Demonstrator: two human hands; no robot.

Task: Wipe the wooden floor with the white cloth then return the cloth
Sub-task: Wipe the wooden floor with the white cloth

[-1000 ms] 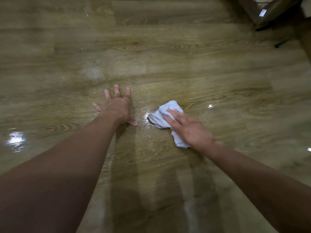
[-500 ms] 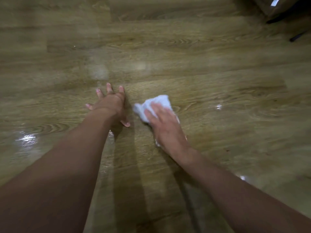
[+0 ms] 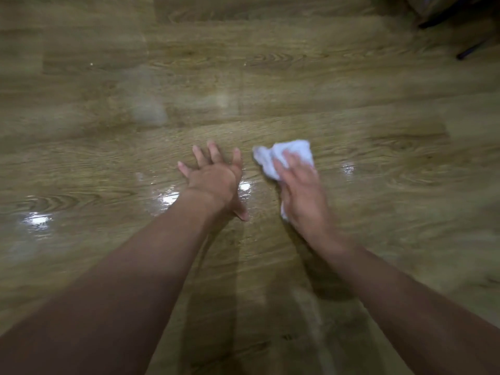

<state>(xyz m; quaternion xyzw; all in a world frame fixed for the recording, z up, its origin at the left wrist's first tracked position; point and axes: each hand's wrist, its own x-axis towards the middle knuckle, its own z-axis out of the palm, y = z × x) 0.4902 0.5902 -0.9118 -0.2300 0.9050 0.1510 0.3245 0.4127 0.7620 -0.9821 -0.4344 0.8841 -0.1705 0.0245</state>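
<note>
Only the head view to go on, and it's blurry on the right side, so take this with that in mind.

Your right hand [image 3: 303, 190] is lying on the white cloth [image 3: 295, 150], which is bunched up on the wooden floor [image 3: 351, 104] just right of centre. The fingers look stretched out flat over the cloth, pressing it down, not wrapped round it. A bit of cloth pokes out past the fingertips and a scrap shows under the heel of your palm. I can't tell where the thumb sits.

Your left hand [image 3: 213, 180] is planted on the bare floor just beside the cloth, not touching it. Its fingers are spread wide and holding nothing, so I'd guess it's propping you up.

Looks like you're mid-wipe, with the return of the cloth not started. There are shiny patches [image 3: 167, 197] around and left of your left hand, wet spots or just light glare, I can't say.

Tips for this step:
- flatten the wad a bit so more cloth meets the floor
- press through the whole palm, not just the fingertips
- overlap your strokes
- shift the left hand off before wiping under it

Some dark shapes [image 3: 465, 51] sit in the far right corner. I can't make out what they are.
</note>
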